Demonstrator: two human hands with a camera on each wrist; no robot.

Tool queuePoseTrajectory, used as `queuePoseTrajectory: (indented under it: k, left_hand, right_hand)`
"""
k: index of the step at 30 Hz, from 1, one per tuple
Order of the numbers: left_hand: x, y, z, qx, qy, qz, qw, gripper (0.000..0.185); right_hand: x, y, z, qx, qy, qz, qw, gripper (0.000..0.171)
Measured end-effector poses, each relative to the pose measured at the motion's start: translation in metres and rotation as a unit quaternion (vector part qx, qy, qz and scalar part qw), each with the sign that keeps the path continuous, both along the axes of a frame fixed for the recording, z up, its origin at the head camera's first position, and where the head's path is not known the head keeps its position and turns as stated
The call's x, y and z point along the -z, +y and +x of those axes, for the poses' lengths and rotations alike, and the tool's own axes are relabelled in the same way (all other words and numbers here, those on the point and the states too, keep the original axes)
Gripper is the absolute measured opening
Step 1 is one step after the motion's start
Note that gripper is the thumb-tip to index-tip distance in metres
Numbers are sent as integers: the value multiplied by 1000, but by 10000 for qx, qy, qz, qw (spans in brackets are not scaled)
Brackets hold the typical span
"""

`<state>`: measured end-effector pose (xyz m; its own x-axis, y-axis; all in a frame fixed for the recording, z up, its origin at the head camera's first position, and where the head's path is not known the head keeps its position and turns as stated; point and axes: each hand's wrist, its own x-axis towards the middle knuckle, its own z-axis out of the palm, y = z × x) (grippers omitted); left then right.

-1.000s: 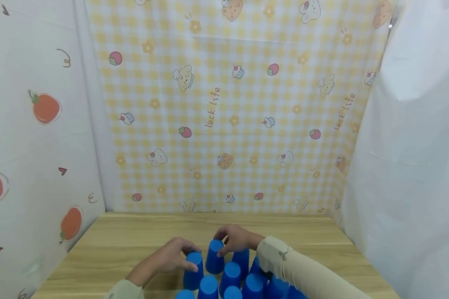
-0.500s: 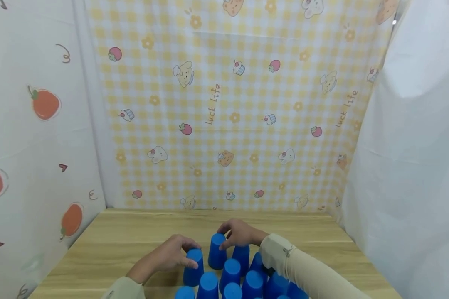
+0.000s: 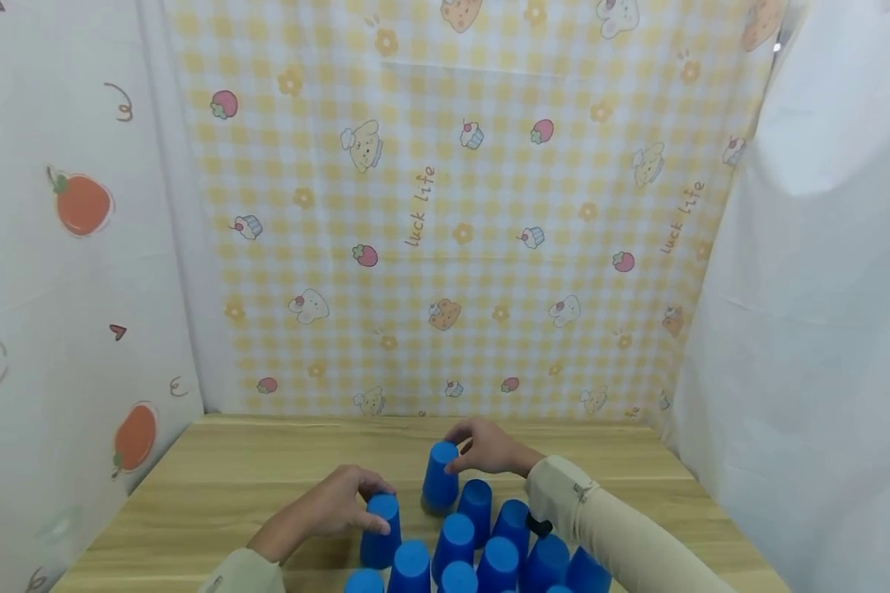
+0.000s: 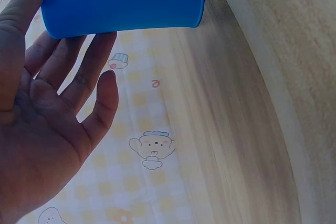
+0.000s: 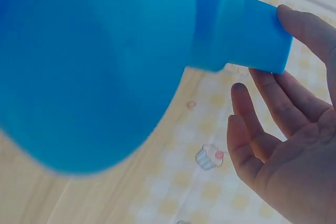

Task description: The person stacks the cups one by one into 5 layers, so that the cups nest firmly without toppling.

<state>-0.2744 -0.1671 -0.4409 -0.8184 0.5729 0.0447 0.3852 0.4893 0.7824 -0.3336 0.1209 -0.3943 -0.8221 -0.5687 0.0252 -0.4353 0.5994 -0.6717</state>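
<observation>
In the head view, upside-down blue plastic cups cluster at the table's near middle. My left hand (image 3: pixel 334 504) holds the leftmost standing cup (image 3: pixel 381 535) near its top, thumb on the near side. The left wrist view shows that cup (image 4: pixel 123 3) between thumb and fingers. At the far end of the group, my right hand (image 3: pixel 489 449) pinches another cup (image 3: pixel 440 482) by its upper end. It leans slightly; whether its rim touches the table I cannot tell. The right wrist view has this cup (image 5: pixel 262 35) at the fingertips, partly behind other blue cups.
Several more blue cups (image 3: pixel 499 564) stand close together in front of the right forearm, some cut off by the frame's lower edge. The wooden table (image 3: pixel 267 461) meets a yellow checked cloth (image 3: pixel 475 346) at the back. Pale sheets hang on both sides.
My right hand has moved away from me and a little to the right with its cup, widening the gap to the left hand's cup. The left hand stays almost where it was.
</observation>
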Motion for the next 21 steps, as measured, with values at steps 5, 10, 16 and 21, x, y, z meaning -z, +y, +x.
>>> queuePoseTrajectory:
  k: [5,10,16,21]
  left_hand:
    - [-1,0,1,-60,51,-7,10000,43]
    - [2,0,0,-18,95,-60,9999,46]
    - [4,1,0,-30,54,-81,9999,48]
    - [3,1,1,-84,126,-61,9999,44]
  right_hand:
    - [-2,10,-5,207,141,-299,9992,41]
    - [-2,21,-9,494,134,-469,9976,40]
    - [-4,31,-13,809,130,-582,9949,39]
    - [-6,37,-18,1037,249,-484,9931,35]
